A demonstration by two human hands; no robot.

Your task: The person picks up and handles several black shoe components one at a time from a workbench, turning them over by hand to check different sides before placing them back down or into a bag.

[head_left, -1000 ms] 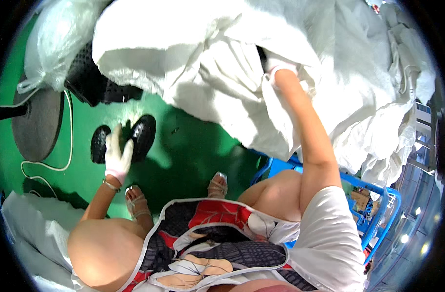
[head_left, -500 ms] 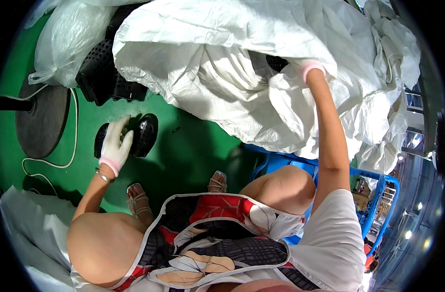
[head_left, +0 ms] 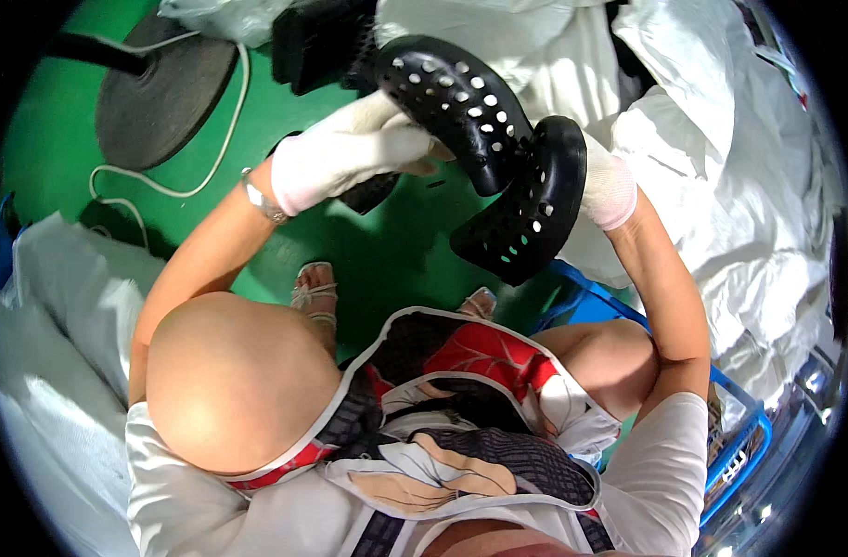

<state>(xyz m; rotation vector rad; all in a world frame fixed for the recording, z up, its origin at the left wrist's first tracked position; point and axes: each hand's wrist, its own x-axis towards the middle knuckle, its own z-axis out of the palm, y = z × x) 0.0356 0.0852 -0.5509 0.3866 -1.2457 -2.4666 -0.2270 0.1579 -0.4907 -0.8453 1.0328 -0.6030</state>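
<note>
Two black perforated clogs, an upper one (head_left: 456, 97) and a lower one (head_left: 545, 195), are held up in front of me, touching or overlapping. My left hand (head_left: 350, 153), in a white glove, is closed at the left side of the upper clog, its fingertips partly behind it. My right hand (head_left: 608, 186), gloved too, grips the lower clog from the right; its fingers are hidden behind the clog. Below my left hand another black shoe (head_left: 368, 193) stands on the green floor, mostly covered by the hand.
A large white sack (head_left: 684, 102) spreads across the right and far side. Black perforated items (head_left: 322, 46) lie at the far left. A round dark stand base (head_left: 164, 93) and a white cable (head_left: 243, 93) are on the floor. A blue frame (head_left: 753, 436) stands at my right.
My right hand has come out of the white sack with black clogs. My left hand has lifted off the floor shoes and moved right to the clogs. The view has shifted.
</note>
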